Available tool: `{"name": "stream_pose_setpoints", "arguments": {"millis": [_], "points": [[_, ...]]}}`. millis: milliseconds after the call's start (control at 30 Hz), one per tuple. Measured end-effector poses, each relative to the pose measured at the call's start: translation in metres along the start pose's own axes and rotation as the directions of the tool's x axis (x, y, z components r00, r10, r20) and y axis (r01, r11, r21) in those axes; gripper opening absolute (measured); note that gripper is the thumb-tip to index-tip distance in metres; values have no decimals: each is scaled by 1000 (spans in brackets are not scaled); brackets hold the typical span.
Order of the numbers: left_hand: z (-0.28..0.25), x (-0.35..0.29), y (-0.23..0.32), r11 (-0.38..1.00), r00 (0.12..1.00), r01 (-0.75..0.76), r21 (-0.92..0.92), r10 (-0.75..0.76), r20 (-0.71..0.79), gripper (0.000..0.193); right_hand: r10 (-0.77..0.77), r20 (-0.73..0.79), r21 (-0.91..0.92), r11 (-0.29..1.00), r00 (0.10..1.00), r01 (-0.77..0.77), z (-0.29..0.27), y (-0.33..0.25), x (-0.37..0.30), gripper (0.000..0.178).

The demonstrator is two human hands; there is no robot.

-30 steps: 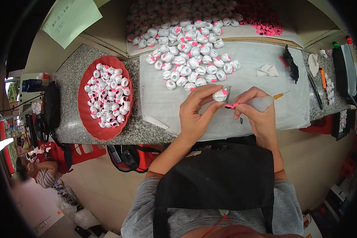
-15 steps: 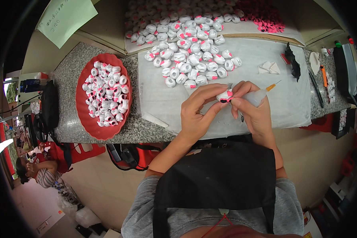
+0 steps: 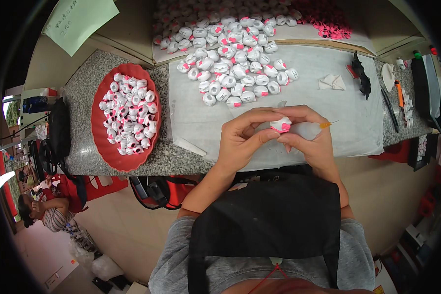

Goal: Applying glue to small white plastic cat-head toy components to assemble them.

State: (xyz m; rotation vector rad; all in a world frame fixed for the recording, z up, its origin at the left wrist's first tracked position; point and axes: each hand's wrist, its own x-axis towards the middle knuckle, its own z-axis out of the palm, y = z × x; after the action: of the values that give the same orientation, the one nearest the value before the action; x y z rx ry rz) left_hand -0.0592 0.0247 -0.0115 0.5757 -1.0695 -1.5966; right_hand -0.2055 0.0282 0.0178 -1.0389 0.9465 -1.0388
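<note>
My left hand (image 3: pixel 237 139) grips a small rounded white piece with pink parts (image 3: pixel 280 124) between thumb and fingers, above the white sheet. The fingers of my right hand (image 3: pixel 316 147) also press against the piece's right side. Tucked in that same hand lies a translucent squeeze bottle (image 3: pixel 307 131) with an orange-based needle tip pointing up and right. Just beyond my hands is a heap of similar white-and-pink pieces (image 3: pixel 240 73). To the left, a red scalloped tray (image 3: pixel 99 137) holds many more, some showing black parts.
A pile of small pink parts (image 3: pixel 330 24) sits at the back right. On the right lie a crumpled white tissue (image 3: pixel 331 82), a black scrap (image 3: pixel 361 76), a dark stick (image 3: pixel 390 110) and an orange-handled tool (image 3: pixel 400 93). Another person (image 3: pixel 49 210) sits at far left.
The white-and-pink piece has turned in my fingers, so its black part no longer shows. Both hands have shifted slightly, and the bottle's needle tip sits a little lower and further left.
</note>
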Motion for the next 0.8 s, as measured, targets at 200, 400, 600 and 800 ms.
{"name": "stream_pose_setpoints", "arguments": {"millis": [200,400,600,800], "points": [[3,1,1,994,1000,-25,104,24,13,22,-1,-37,74,997,999,4,-5,6,-3,27],[3,0,1,983,999,-39,178,43,-17,20,-13,-20,92,996,1000,14,-5,7,-3,27],[1,-1,2,990,1000,-13,142,13,-2,21,-16,-11,91,996,1000,17,-3,6,-4,28],[4,0,4,996,998,59,60,-58,-10,25,47,-22,73,996,999,-45,-4,-2,-4,29]]}}
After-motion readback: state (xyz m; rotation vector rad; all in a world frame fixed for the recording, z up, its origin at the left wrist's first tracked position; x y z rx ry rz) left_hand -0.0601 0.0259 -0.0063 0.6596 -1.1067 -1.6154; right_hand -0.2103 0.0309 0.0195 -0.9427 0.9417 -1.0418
